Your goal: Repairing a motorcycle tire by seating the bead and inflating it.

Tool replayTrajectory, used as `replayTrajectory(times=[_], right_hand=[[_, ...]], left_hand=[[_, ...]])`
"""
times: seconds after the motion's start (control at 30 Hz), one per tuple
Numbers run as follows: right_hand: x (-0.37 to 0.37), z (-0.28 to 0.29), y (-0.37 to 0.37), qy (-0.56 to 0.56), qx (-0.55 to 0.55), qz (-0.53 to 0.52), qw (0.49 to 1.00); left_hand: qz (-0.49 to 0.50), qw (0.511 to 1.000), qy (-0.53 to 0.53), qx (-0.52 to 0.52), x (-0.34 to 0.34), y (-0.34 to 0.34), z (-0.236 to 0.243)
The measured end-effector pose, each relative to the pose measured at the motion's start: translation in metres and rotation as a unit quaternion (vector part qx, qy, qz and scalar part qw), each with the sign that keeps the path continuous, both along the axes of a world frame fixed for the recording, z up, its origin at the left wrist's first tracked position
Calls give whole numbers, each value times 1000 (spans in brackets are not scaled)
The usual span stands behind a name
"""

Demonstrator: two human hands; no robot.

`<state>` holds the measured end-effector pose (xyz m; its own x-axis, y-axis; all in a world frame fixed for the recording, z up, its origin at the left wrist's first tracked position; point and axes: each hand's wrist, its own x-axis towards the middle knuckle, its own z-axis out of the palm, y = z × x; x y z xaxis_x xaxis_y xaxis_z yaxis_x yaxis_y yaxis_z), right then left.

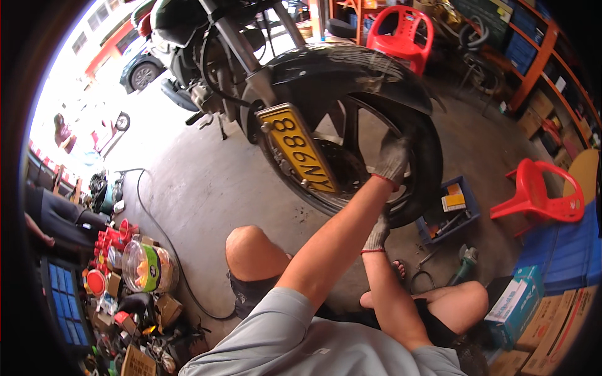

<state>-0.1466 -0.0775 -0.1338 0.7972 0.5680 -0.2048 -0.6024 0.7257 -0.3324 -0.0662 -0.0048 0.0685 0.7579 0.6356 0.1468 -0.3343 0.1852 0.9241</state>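
A black motorcycle front wheel (423,163) with a spoked rim stands in front of me beneath a scuffed mudguard (338,69). My left hand (392,156), in a grey knitted glove, grips the right part of the tyre and rim, slightly blurred. My right hand (377,233), gloved alike, is lower down at the bottom of the tyre; its fingers are partly hidden behind the wheel and my left arm. A yellow number plate (295,147) hangs on the fork (257,81) beside the wheel.
A blue tool bin (429,229) and angle grinder (464,266) lie right, near red chairs (533,200) and boxes (558,326). Clutter, a plastic jar (144,263) and a hose (144,207) lie left, near a person in dark clothing (53,213). Another person (63,131) is outside.
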Motion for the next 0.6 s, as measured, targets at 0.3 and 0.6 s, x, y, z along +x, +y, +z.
replayTrajectory(times=[0.3, 0.6], right_hand=[[3, 16, -2, -14, -67, 39, 997], [-5, 50, -16, 90, -37, 27, 995]], left_hand=[[-9, 999, 30, -40, -6, 0, 12], [-38, 995, -1, -90, -9, 2, 13]])
